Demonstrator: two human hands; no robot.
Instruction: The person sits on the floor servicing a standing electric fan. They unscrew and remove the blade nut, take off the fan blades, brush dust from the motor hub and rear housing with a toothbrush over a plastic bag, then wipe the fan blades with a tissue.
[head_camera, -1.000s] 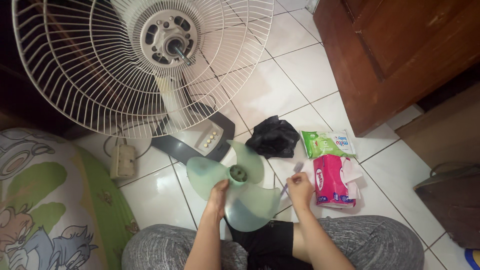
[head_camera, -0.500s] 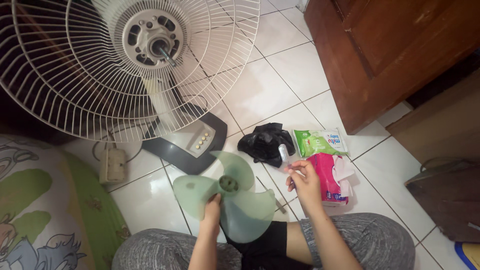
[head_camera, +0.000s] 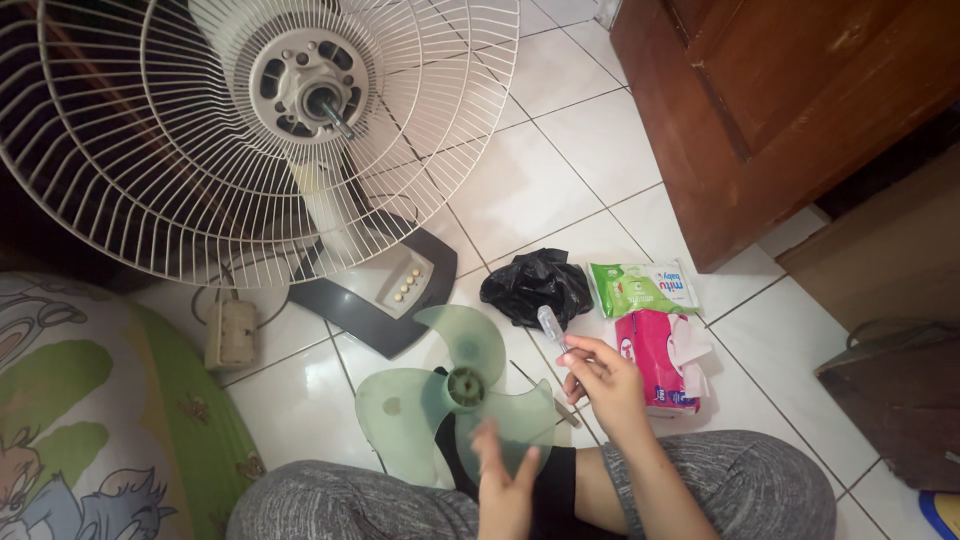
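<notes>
— Two hands low in the view. What's furthest out to the left of the left hand (head_camera: 503, 478)?

— A cartoon-print cushion (head_camera: 90, 420), and beyond it a white power strip (head_camera: 231, 335) on the tiled floor (head_camera: 520, 190). Up and left of that hand stands the fan's wire guard (head_camera: 150, 150) with the bare motor hub (head_camera: 305, 90) – the dark base (head_camera: 375, 290) with its row of buttons sits just under it.

— And the hand itself?

— Blurred, fingers spread loosely, over the lower part of the green fan blade (head_camera: 455, 400). Whether it touches the blade I cannot tell. The blade lies flat on the floor, partly over the person's lap, its hub just above and left of that hand.

— The right hand (head_camera: 600, 385)?

— Just right of the blade, pinched around a small clear tube (head_camera: 552, 325) that sticks up and to the left from the fingertips. A thin dark rod lies on the floor just left of this hand.

— Beyond it?

— A crumpled black plastic bag (head_camera: 535, 285) just above, a green wipes pack (head_camera: 640, 288) up and right, a pink pack (head_camera: 660, 370) close beside it on the right. Further right, a wooden door (head_camera: 780, 110).
</notes>
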